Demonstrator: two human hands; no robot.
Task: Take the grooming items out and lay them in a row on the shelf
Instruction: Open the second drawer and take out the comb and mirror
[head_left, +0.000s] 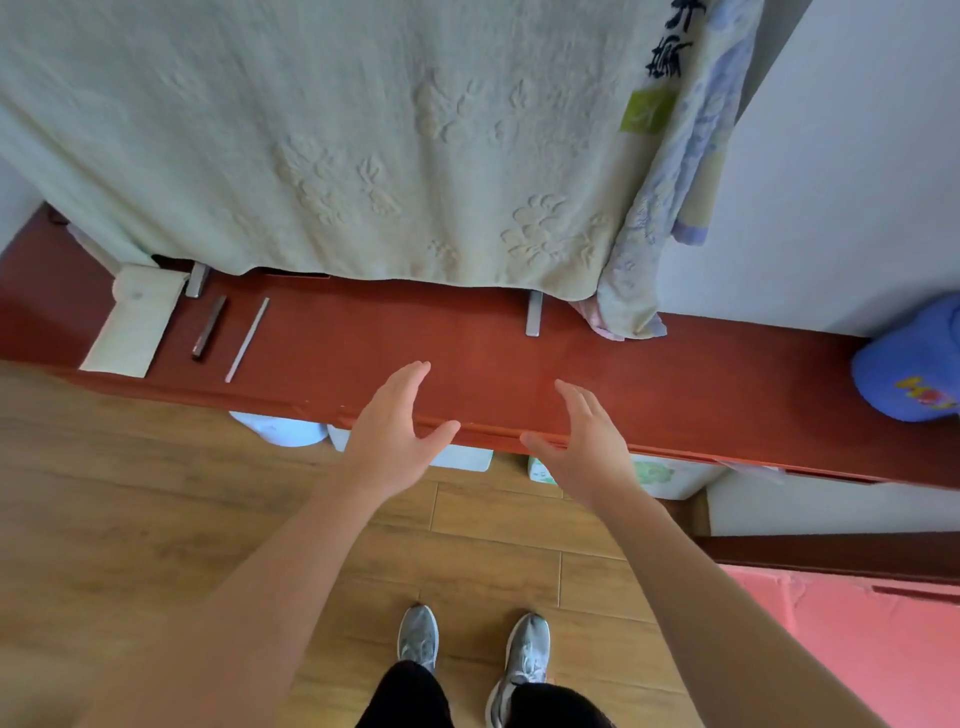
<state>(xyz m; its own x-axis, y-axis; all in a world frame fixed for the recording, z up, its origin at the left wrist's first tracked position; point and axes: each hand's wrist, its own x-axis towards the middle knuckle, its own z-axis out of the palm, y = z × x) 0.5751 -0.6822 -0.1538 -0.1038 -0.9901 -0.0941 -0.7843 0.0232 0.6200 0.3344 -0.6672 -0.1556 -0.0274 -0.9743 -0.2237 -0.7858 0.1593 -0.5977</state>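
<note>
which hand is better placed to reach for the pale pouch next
Left, probably. The left hand hovers open on the side of the pouch at the left end of the shelf; the right hand, also open, is farther away.

shelf (675, 374): red-brown plank, runs 9 o'clock to 3 o'clock across the view.
pouch (136, 325): cream, flat, at the 9 o'clock end.
dark bar (209, 327): just beside the pouch on its 3 o'clock side, pointing about 1 o'clock.
pale strip (247, 340): thin, next toward 3 o'clock, roughly parallel, apart.
bracket (534, 313): grey metal, back edge, mid-shelf.
cap (909, 369): blue, at the 3 o'clock end.
</note>
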